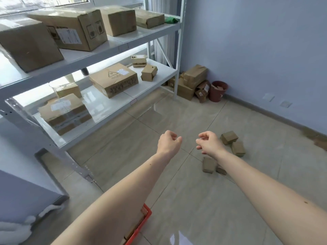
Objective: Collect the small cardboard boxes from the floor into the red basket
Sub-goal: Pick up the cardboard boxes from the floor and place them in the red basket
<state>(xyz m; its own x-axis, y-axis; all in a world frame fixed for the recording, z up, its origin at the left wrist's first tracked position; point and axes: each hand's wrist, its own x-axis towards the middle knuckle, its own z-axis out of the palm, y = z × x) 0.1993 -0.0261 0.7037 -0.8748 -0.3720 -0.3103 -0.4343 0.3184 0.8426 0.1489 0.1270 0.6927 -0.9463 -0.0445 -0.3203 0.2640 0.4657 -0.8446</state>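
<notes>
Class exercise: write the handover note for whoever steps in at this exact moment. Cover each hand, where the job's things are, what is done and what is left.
Left hand: held out over the floor, fingers loosely curled, holding nothing.
Right hand: the same, empty, nearest the boxes.
Small cardboard boxes: four visible on the tiled floor just beyond and under the right forearm, one partly hidden by it.
Red basket: on the floor close to the person, under the left forearm; some cardboard shows inside, count unclear.
Done: none of the visible four picked up.
Left: pick up each and drop it in the basket.
</notes>
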